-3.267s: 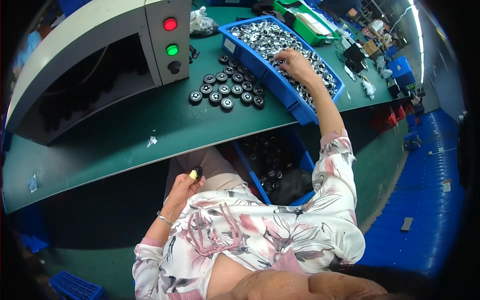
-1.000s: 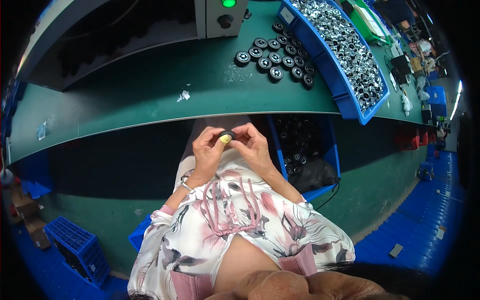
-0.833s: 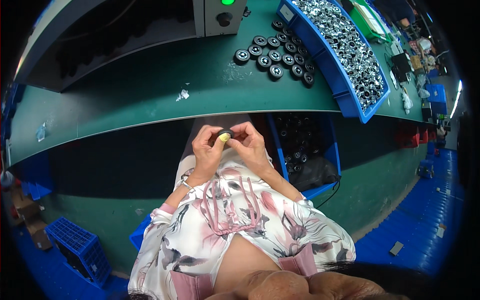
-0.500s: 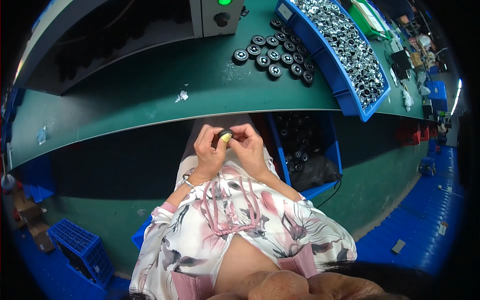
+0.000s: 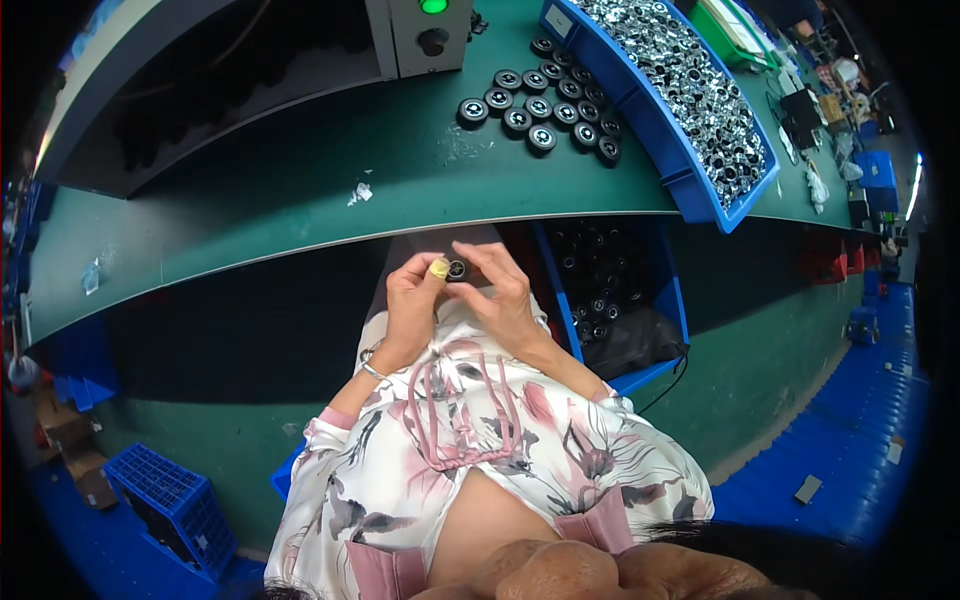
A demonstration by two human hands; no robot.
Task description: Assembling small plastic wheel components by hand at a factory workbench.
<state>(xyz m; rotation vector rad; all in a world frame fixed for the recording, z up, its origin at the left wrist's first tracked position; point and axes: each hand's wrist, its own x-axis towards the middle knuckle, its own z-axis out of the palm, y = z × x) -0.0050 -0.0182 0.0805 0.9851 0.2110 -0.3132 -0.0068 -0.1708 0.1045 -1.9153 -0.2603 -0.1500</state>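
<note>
Over my lap, just off the table's front edge, I hold a small black toy-like wheel (image 5: 458, 270) with a pale ring and spokes on its face. My left hand (image 5: 406, 305) grips its left side, the thumb wearing a yellow cover (image 5: 439, 268). My right hand (image 5: 503, 302) is closed around the right side, with the thumb below and the fingers above. The fingers hide part of the rim. On the table ahead to the right lie several similar black wheels (image 5: 541, 138) with silver centres.
A long blue bin (image 5: 680, 195) of shiny silver parts stands right of the wheels. A grey machine (image 5: 428, 45) with a green light occupies the far left of the green table (image 5: 300, 200). Below the edge, right of my lap, is a blue crate (image 5: 677, 300) with black wheels.
The wheel has turned so that its spoked face shows. My left thumb has shifted left off its front, and my right fingers have opened slightly around it.
</note>
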